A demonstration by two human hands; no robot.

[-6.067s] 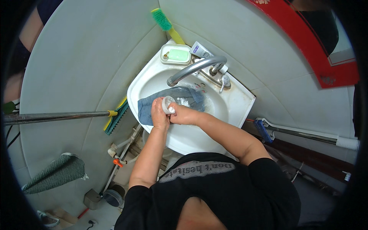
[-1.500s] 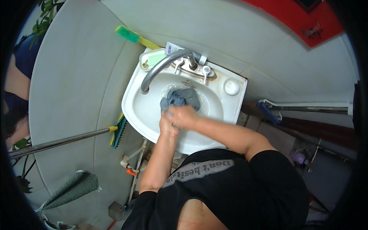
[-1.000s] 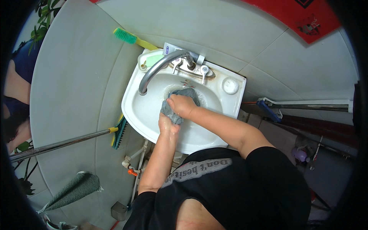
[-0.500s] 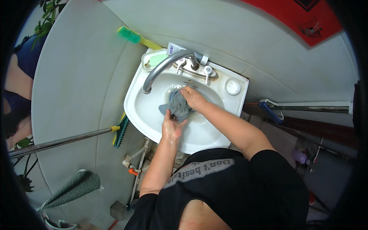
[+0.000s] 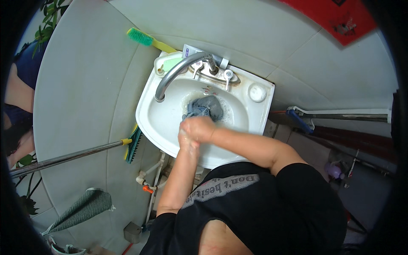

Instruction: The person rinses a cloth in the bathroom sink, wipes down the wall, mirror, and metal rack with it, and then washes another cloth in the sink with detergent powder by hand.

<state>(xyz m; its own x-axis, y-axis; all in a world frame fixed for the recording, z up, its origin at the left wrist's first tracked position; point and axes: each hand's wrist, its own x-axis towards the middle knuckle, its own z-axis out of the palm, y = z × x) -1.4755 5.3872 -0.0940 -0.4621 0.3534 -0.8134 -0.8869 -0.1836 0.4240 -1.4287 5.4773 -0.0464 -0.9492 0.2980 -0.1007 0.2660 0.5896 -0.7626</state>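
Observation:
A wet grey-blue cloth [image 5: 210,106] lies bunched in the white washbasin [image 5: 163,117], with suds and a little water round it. My right hand [image 5: 199,128] is closed over the cloth's near edge, slightly smeared by motion. Under and against it is my left hand [image 5: 187,139], wet and soapy; its fingers are hidden behind the right hand. Both hands are pressed together above the basin's near side. The curved metal faucet [image 5: 176,74] arches over the basin's left part, and no stream of water shows from it.
A green soap dish [image 5: 170,64] and a tube [image 5: 193,52] stand behind the faucet. A round white container [image 5: 257,92] sits on the right rim. At the left are a green-bristled brush [image 5: 142,38] and a long metal handle [image 5: 72,158] with a squeegee-like head.
My right hand has come off the top of the cloth and moved nearer me, onto my left hand. The cloth now lies lower in the basin, spread differently.

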